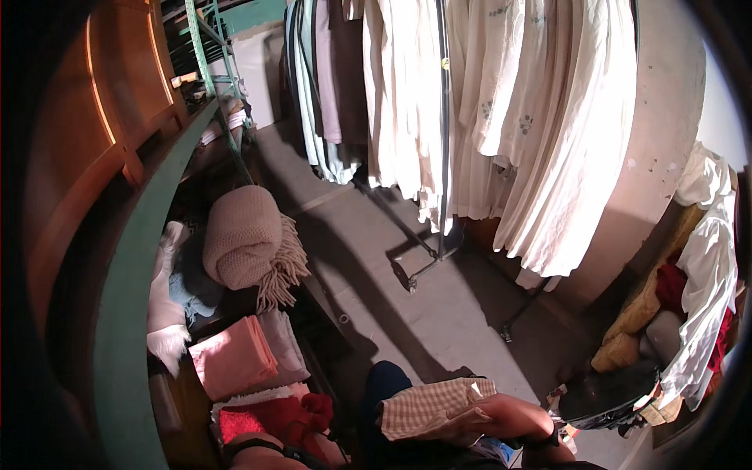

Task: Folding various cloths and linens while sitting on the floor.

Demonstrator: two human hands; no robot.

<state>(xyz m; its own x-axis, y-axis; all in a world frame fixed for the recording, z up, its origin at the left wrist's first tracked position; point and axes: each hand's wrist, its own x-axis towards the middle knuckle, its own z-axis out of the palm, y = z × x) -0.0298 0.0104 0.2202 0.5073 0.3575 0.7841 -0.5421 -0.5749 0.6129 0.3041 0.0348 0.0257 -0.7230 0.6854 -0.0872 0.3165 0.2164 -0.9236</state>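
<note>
My right hand (499, 411) grips a folded beige-and-white checked cloth (432, 408) by its right side, in front of my body. A dark band circles the right wrist. At the bottom left, part of my left arm (267, 449) with a dark strap shows beside a red cloth (264, 417); the left fingers are hard to make out, so I cannot tell whether they hold it. The red cloth lies over white and pink fabric on a shelf. Just beyond it are a folded pink cloth (232, 355) and a folded pale cloth (285, 343).
A rolled beige knit blanket (244, 235) with fringe lies farther along the shelf, behind a green metal beam (132, 282). Pale garments (405, 106) hang on a wheeled rack (437, 252) ahead. To the right are a black bag (608, 396) and piled white fabric (708, 252).
</note>
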